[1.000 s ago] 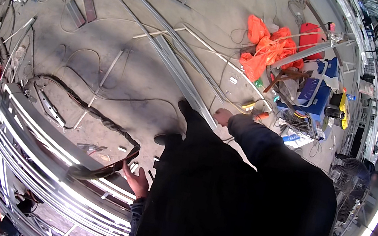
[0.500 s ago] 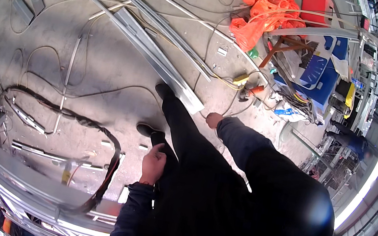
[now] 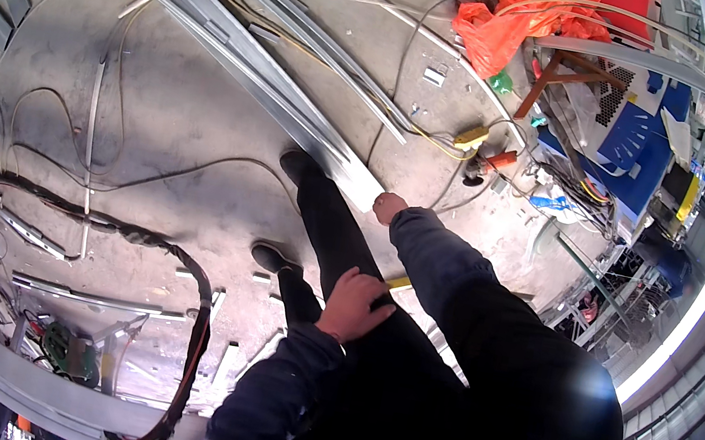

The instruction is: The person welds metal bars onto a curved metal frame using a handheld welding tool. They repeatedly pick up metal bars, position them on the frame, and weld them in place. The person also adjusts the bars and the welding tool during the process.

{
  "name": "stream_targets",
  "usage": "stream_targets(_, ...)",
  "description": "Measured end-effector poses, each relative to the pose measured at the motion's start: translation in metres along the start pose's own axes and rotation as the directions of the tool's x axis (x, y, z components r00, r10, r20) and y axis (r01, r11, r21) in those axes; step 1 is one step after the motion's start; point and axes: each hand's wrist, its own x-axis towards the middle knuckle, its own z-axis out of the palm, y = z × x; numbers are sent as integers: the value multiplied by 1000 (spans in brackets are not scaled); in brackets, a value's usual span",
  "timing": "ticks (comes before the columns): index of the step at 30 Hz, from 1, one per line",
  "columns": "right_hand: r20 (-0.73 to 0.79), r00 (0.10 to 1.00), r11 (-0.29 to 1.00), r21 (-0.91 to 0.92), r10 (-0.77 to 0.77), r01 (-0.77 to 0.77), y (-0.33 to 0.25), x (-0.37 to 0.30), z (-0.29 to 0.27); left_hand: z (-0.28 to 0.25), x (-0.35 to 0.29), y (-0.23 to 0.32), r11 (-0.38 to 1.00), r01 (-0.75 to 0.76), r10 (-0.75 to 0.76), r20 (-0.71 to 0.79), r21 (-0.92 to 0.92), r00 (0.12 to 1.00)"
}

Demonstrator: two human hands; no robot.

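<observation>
A long grey metal channel (image 3: 287, 110) lies aslant on the floor, its near bright end beside my feet. At that end is my right hand (image 3: 388, 208), its fingers curled round the edge; the fingertips are partly hidden. My left hand (image 3: 353, 307) lies flat over my dark trouser leg, thumb apart from the fingers and holding nothing. Long thin metal profiles (image 3: 308, 43) run alongside the channel on its far side. My dark shoes (image 3: 275, 257) stand on the floor just left of it.
Cables (image 3: 221, 161) snake over the concrete floor. Orange plastic bags (image 3: 498, 38), a yellow box (image 3: 471, 137) and an orange power tool (image 3: 502, 160) lie to the right. A thick black hose (image 3: 116, 225) and a metal beam (image 3: 50, 384) are at lower left. A person (image 3: 672, 267) is at far right.
My right hand has closed the small gap to the channel's end and now touches it. My left hand has moved right onto my leg. The view has shifted slightly.
</observation>
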Motion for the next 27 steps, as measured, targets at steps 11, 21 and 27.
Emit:
stream_targets(11,-313,915,898,427,255,-104,-12,194,-7,7,4,-18,998,-59,57,-69,-18,996)
stream_targets(21,-656,609,833,553,446,-15,-48,257,-133,1,-1,-31,999,-48,50,-103,26,993)
stream_targets(27,-657,516,802,588,549,-104,28,294,-194,-15,5,-33,997,-83,83,-91,1,992)
